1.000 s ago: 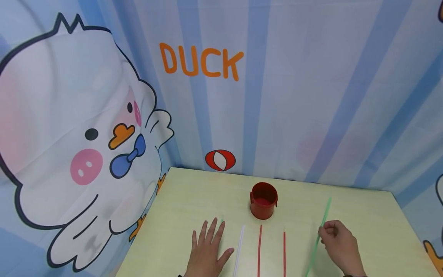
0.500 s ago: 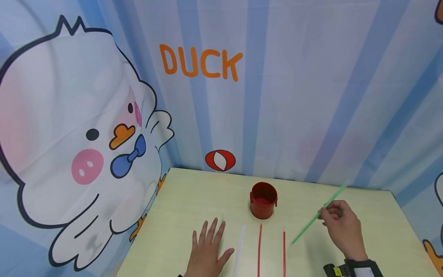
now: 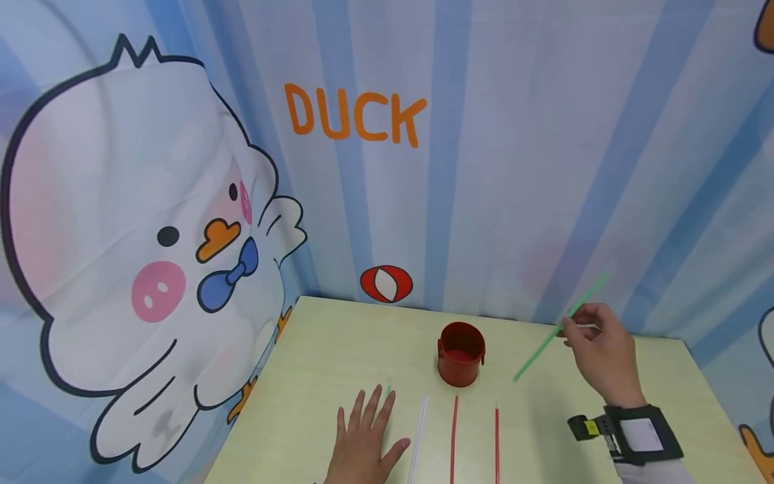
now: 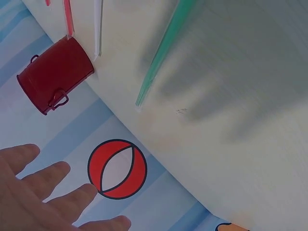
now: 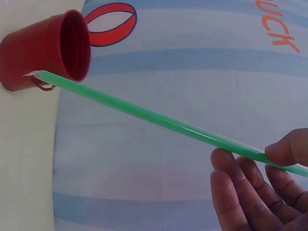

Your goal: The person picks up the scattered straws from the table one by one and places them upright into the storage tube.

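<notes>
My right hand (image 3: 605, 353) pinches a green straw (image 5: 144, 113) in a clear wrapper between thumb and fingers. The straw slants above the table, its lower end pointing toward a small red bucket (image 3: 457, 366). In the right wrist view that end overlaps the bucket's outer side; I cannot tell whether they touch. My left hand (image 3: 361, 444) is spread with straight fingers, holding nothing, over the table. Beside it lies another green straw (image 4: 166, 53), mostly hidden by the hand in the head view.
A whitish straw (image 3: 417, 440) and two red straws, one nearer the middle (image 3: 454, 437) and one farther right (image 3: 497, 444), lie in a row before the bucket. Behind the pale table (image 3: 351, 329) hangs a striped curtain (image 3: 514, 168) with a duck print.
My right hand has lifted the green straw off toward the back of the table, tilting it to slant more. The left hand has stayed in place.
</notes>
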Demonstrator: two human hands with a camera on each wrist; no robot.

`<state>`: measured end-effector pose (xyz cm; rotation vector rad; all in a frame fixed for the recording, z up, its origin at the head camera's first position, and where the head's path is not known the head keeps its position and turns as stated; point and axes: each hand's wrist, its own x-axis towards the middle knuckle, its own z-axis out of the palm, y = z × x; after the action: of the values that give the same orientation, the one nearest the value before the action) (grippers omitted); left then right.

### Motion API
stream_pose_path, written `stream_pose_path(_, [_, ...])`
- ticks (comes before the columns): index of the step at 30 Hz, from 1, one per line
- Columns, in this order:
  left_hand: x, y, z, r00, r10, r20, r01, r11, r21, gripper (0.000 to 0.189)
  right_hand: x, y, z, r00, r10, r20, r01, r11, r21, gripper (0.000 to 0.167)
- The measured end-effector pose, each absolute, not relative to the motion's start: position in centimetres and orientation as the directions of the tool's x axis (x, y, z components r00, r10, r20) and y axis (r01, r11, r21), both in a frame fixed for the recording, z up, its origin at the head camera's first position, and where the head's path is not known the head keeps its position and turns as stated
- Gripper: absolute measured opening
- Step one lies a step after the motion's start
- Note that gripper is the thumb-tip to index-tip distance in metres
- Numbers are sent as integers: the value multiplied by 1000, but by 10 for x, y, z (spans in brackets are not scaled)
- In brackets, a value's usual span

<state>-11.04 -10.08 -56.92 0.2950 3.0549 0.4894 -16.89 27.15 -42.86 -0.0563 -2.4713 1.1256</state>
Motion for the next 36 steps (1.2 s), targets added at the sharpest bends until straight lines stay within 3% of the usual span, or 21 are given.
stream_pose_path(11, [-108, -102, -569, -981, 192, -1, 183, 939, 291, 83, -196, 253, -414, -914, 170, 369, -169, 667, -726, 33])
stream_pose_path(25, [-108, -101, -568, -981, 192, -14, 179, 936, 303, 82, -241, 214, -421, -922, 53, 384, -246, 686, -685, 21])
stream_pose_path(36, [-108, -102, -566, -979, 203, 1, 193, 929, 316, 82, -256, 192, -437, -957, -4, 289, -202, 724, -659, 27])
